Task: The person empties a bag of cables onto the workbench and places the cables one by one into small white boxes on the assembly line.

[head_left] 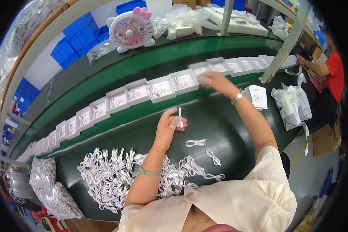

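By the box row (163, 99), the half-curled left hand (172, 123) pinches a cable (180, 115), best kept coiled; the blurred right hand (215, 82) I can't read.

The single view looks from the wearer's head, forward and down across the worktop (216, 125) from its near edge, with the left hand (173, 122) and right hand (217, 83) close below; wide and rounded, it bows the worktop's far edge.

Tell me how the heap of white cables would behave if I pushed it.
The heap would probably spread, being many separate coiled bundles. Its cables look fairly floppy, bent into tight loops. Projecting plugs may snag neighbouring loops.
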A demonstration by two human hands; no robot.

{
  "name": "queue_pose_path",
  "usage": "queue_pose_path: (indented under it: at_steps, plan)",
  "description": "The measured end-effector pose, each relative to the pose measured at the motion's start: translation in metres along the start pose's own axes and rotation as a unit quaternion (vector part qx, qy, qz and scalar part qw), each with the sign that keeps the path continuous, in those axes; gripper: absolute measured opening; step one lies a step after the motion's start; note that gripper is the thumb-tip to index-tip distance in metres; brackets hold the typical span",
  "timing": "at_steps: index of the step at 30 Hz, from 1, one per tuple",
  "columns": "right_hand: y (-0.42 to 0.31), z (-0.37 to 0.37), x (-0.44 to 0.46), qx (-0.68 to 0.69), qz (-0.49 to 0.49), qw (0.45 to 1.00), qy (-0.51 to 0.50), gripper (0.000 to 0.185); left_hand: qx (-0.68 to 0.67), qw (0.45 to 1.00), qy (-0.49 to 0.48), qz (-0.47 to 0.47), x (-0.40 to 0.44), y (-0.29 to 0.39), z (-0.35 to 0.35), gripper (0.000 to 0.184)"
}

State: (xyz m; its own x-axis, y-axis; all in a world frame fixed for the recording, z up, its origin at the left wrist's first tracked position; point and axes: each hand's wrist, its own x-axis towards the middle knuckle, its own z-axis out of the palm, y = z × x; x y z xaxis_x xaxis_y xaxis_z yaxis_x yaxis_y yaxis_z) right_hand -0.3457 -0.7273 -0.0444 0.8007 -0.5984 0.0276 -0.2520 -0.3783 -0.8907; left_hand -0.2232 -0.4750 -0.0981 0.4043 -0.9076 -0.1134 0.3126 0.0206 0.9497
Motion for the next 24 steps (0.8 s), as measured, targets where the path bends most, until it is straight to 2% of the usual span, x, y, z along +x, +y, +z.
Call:
queue_pose_path:
  at_steps: [1,3,5,7,9,11,12,13,15,19,21,22,24]
  plan:
    - [-0.016,0.020,-0.016,-0.004,0.010,0.998,-0.068,0.039,0.001,1.000,0.006,-0.004,-0.001,0.003,0.001,0.038]
    - [-0.009,0.055,-0.032,-0.091,-0.179,0.971,-0.130,0.037,-0.051,0.999,0.014,0.006,-0.005,0.011,0.006,0.047]
    - [-0.019,0.082,-0.047,-0.059,-0.160,0.969,-0.177,0.031,-0.044,0.999,-0.005,0.008,-0.003,0.007,0.002,0.054]
    - [-0.033,0.096,-0.060,0.085,-0.024,0.977,-0.192,0.023,-0.080,0.997,-0.017,0.012,-0.003,0.005,0.004,0.052]
    - [-0.036,0.099,-0.064,0.126,-0.005,0.978,-0.165,0.017,-0.069,0.997,-0.021,0.007,-0.003,0.007,0.001,0.053]
    - [-0.026,0.098,-0.060,0.097,-0.084,0.980,-0.150,0.017,-0.038,0.999,-0.008,-0.011,-0.001,0.004,0.001,0.053]
    - [-0.022,0.092,-0.058,0.026,-0.086,0.984,-0.155,0.022,-0.019,1.000,0.016,-0.004,-0.002,0.002,0.003,0.048]
    - [-0.016,0.084,-0.052,0.023,-0.085,0.985,-0.148,0.022,-0.020,1.000,0.009,-0.003,-0.001,0.001,0.003,0.048]
    - [0.002,0.067,-0.031,-0.103,-0.187,0.977,0.016,0.026,0.025,0.999,0.024,-0.029,0.001,-0.002,-0.002,0.041]
    - [0.032,0.003,0.029,-0.213,-0.086,0.950,0.210,0.024,0.037,0.998,0.031,-0.044,-0.002,-0.001,0.001,0.036]
    - [0.048,-0.023,0.058,-0.292,-0.003,0.935,0.199,0.024,0.045,0.998,0.016,-0.039,0.001,-0.004,0.001,0.034]
    - [0.055,-0.030,0.070,-0.293,-0.006,0.934,0.202,0.024,0.057,0.997,0.006,-0.043,0.001,-0.005,0.001,0.035]
    - [0.066,-0.038,0.091,-0.412,0.057,0.898,0.144,0.031,0.072,0.996,-0.003,-0.045,0.001,-0.006,0.002,0.034]
